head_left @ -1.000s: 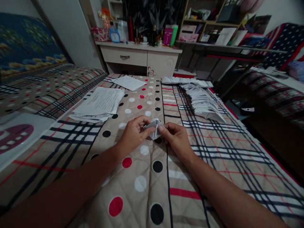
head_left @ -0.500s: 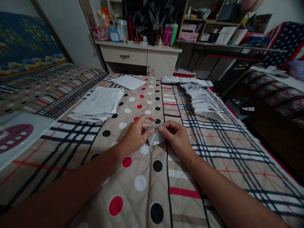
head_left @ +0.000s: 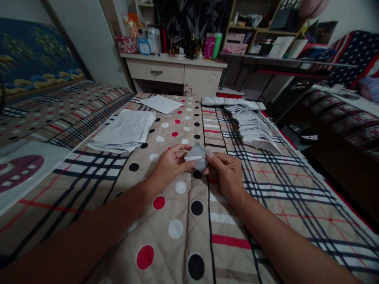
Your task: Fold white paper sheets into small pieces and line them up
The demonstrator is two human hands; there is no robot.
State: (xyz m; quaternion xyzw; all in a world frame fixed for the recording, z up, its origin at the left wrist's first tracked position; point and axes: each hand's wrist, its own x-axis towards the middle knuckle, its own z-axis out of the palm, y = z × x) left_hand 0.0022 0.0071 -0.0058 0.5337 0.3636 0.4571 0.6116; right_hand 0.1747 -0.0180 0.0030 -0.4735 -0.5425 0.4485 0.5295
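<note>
One folded paper diamond (head_left: 197,152) sits between the left hand (head_left: 171,162) and right hand (head_left: 229,169), each pinching an opposite edge, probably to steady the crease. Beyond the grip, printed sheets (head_left: 126,127) lie left and tightly packed folded papers (head_left: 251,127) right, seemingly sorted apart.

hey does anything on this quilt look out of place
Slightly: the stack of printed sheets is untidy, lower edges sticking out unevenly. Nothing looks spilled. The folded paper between the left hand and right hand is too small to judge for damage.
</note>
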